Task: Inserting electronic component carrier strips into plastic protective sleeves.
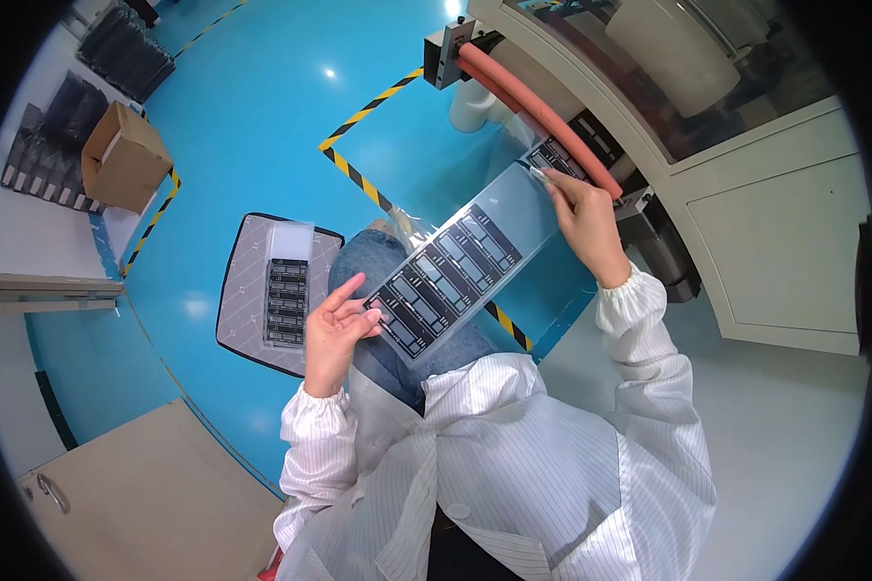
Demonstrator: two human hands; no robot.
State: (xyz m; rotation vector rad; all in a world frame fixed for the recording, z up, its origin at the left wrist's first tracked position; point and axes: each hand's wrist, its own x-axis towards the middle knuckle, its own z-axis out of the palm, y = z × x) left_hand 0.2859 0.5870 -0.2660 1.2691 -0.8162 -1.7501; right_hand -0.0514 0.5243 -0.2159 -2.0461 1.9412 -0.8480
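A long strip of clear film (518, 208) printed with black panels (446, 266) slants across my lap, its upper end close to an orange-red roller (543, 116). My left hand (331, 339) pinches the strip's lower left corner between thumb and fingers, with the index finger raised. Near the roller, my right hand (587, 218) is closed, its fingertips around a small slim white-and-dark tool (533, 171) that lies against the film. The exact kind of this tool cannot be made out. Beyond the tool, another black panel shows on the film beside the roller.
At my left, a grey padded board (237, 281) bears a stack of similar printed film pieces (288, 300). The machine (765, 194) stands at the right. A cardboard box (126, 155) and dark bagged stacks are far left. Yellow-black tape (358, 179) marks the blue floor.
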